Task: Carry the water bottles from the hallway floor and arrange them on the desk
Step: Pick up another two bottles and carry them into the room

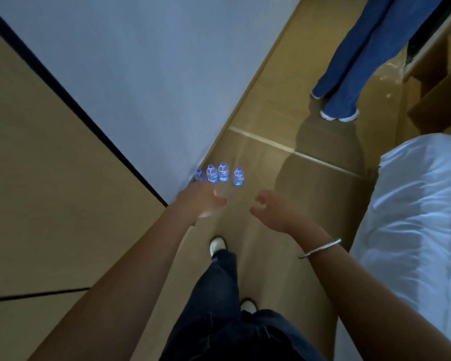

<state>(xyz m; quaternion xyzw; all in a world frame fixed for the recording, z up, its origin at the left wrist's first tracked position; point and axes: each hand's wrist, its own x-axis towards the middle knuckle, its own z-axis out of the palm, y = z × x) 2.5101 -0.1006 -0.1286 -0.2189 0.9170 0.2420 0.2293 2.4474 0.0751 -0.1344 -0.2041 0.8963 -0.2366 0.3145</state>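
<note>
From the head cam I see four water bottles standing upright in a row on the hallway floor, right at the foot of the white wall, caps up; the leftmost one sits tight vs the wall corner, the rightmost a bit apart from the other three. Both arms are stretched fwd & down toward them. Left hand hovers just short of the row, fingers loosely extended, holding nothing, not touching any bottle; it's washed out by glare so finer detail I can't tell. Right hand is near it, to the right, fingers loosely curled, nothing in it; a metal bangle sits on that wrist. A bed w/ white sheets is at right. Another person's legs in blue trousers stand further down the hallway.
</note>
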